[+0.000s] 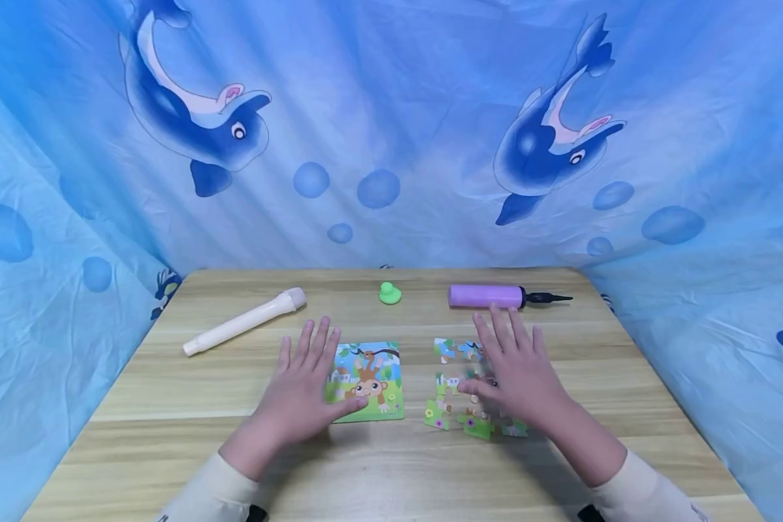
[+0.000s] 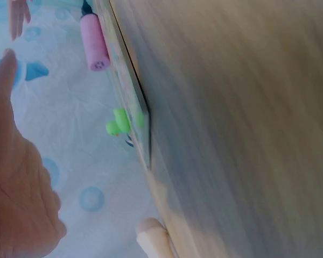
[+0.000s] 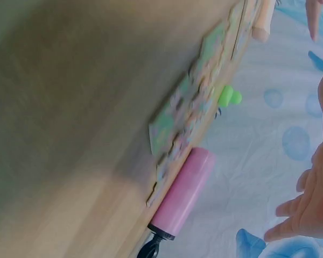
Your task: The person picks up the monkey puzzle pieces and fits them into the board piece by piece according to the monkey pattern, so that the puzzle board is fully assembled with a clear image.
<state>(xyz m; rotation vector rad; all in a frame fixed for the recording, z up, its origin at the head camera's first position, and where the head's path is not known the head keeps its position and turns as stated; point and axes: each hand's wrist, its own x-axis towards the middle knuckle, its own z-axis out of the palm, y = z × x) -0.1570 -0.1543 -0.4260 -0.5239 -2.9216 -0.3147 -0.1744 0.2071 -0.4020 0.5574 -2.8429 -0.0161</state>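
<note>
My left hand (image 1: 303,395), fingers spread and straight, hovers over the left edge of a square monkey picture board (image 1: 368,377). In the left wrist view the palm (image 2: 19,183) is raised above the tabletop, holding nothing. To the right, loose jigsaw pieces (image 1: 476,426) with matching colours lie in a spaced-out cluster. Over their right side is my right hand (image 1: 518,373), its fingers also spread, hiding some pieces. The right wrist view shows that hand lifted off the table, with the jigsaw pieces (image 3: 169,118) flat on the wood.
Behind the board a small green rubber duck (image 1: 389,293) stands near the table's back edge. A purple hand pump (image 1: 486,296) with a black nozzle lies at the back right. At the back left lies a white stick (image 1: 244,321) with a wider head. Blue dolphin-print curtain (image 1: 431,145) surrounds the table.
</note>
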